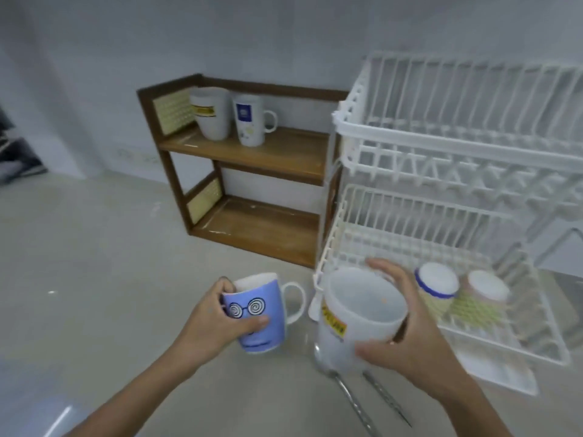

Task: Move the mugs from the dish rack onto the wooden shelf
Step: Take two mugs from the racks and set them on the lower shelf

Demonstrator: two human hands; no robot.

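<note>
My left hand (pixel 210 324) grips a blue mug with spiral glasses (pixel 263 313), held above the counter with its handle to the right. A large white mug with a yellow label (pixel 359 316) sits in my right hand (pixel 407 342), just in front of the white dish rack (pixel 441 146). Two mugs, one blue-rimmed (pixel 437 287) and one pinkish (pixel 487 287), lie upside down in the rack's lower tier. The wooden shelf (pixel 252 152) stands to the left of the rack. Its top board bears a white mug with a yellow label (pixel 211 113) and a white mug with a blue square (pixel 250 119).
The shelf's lower board (pixel 262 231) carries nothing. Metal utensils (pixel 356 402) lie on the beige counter (pixel 94 263) below my right hand. A grey wall rises behind the shelf and rack. The rack's upper tier holds no dishes.
</note>
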